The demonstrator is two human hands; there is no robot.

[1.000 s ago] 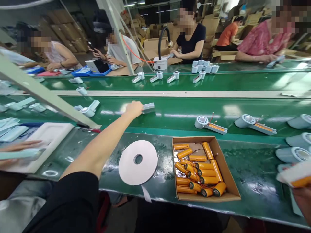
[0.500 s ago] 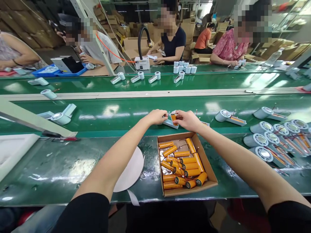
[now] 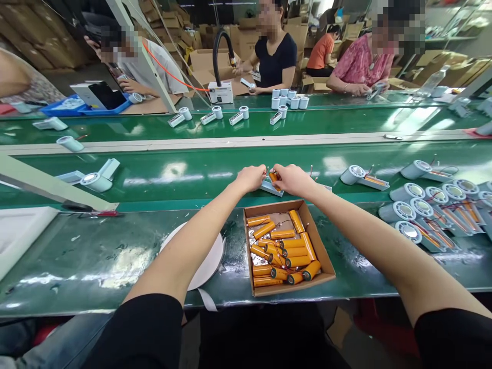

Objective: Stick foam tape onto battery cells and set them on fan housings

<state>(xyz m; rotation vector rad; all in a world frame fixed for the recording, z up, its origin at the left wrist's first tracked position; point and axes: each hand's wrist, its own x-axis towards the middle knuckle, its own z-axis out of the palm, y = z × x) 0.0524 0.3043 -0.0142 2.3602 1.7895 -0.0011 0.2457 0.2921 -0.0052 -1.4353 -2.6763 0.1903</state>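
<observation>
My right hand (image 3: 292,179) is closed around an orange cylindrical cell (image 3: 274,178), tilted over a pale blue housing (image 3: 272,188) on the green belt. Just left of it, my left hand (image 3: 251,178) is pinched at the housing's upper end, with a bit of red wire at the fingertips; what exactly it grips is too small to tell. Below both hands, an open cardboard box (image 3: 328,275) holds several orange cells with thin wires. A round white disc (image 3: 205,261) lies partly under my left forearm.
Several pale blue housings with round heads (image 3: 407,192) crowd the right side. Another housing (image 3: 96,181) lies on the belt at left, near a metal post (image 3: 57,182). A white foam tray (image 3: 26,230) sits far left. People work across the belt.
The orange cell has tilted lower toward the housing in my right hand. My left hand has moved slightly nearer to it. The whole view has shifted a little.
</observation>
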